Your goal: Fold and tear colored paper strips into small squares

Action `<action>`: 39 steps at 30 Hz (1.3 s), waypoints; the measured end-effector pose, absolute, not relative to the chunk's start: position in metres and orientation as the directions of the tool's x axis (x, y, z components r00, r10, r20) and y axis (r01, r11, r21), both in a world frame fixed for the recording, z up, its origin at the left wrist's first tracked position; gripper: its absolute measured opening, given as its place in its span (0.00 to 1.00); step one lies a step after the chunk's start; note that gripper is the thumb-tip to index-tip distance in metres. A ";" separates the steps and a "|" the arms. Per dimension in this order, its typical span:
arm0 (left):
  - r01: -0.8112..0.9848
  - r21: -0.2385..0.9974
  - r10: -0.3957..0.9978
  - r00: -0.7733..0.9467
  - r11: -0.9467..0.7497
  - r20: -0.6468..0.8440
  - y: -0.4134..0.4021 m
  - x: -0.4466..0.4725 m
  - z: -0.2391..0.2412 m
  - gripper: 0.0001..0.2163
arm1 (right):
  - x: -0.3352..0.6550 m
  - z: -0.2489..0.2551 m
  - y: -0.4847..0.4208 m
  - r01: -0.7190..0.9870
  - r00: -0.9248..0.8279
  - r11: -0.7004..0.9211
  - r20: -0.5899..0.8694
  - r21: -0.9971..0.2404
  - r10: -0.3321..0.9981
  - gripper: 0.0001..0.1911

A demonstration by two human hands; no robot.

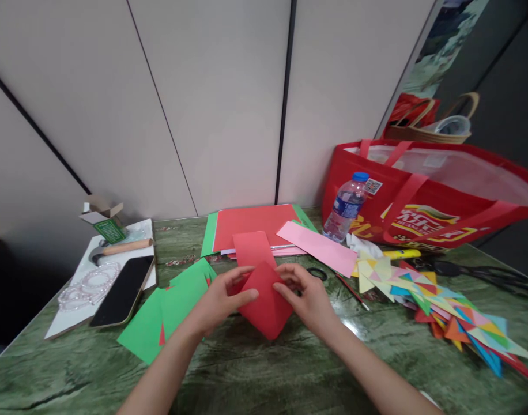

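Red paper (266, 305) lies mid-tabletop (264, 374), left hand (218, 300) and right hand (309, 297) both pinched on its upper fold; squaring the edges before pressing should keep the crease clean.

Observed: folded paper (266, 300) red; loose sheets (169, 314) green; strip (318, 246) pink; table (264, 369) green, dark-streaked; bag (484, 222) red, yellow print; bottle cap (359, 176) blue.

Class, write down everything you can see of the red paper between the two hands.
The red paper is a matte sheet, folded so it shows a diamond-like shape with one corner pointing toward the person. It lies over the green table, its lower part apparently resting there. The left hand and right hand pinch its upper edges from either side.
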State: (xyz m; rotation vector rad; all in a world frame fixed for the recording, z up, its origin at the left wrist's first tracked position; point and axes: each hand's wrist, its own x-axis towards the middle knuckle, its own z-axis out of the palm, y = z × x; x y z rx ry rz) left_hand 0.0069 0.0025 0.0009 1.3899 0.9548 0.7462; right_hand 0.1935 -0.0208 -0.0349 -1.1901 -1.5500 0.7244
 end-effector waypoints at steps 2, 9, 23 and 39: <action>0.206 0.978 0.893 0.443 -0.015 -0.079 0.002 0.009 0.002 0.18 | 0.194 -0.034 -0.021 0.310 -0.022 0.334 0.345 -0.890 0.938 0.11; 0.205 0.976 0.903 0.428 -0.066 -0.029 -0.002 0.014 0.004 0.12 | 0.193 -0.026 -0.026 0.339 -0.159 0.428 0.398 -0.838 0.904 0.13; 0.088 0.995 0.966 0.248 0.047 -0.068 -0.009 0.020 0.008 0.14 | 0.195 -0.023 -0.028 0.339 -0.131 0.420 0.400 -0.842 0.907 0.12; 0.126 0.991 0.960 0.279 -0.050 0.014 -0.011 0.020 0.010 0.10 | 0.194 -0.021 -0.029 0.338 -0.090 0.392 0.386 -0.855 0.918 0.10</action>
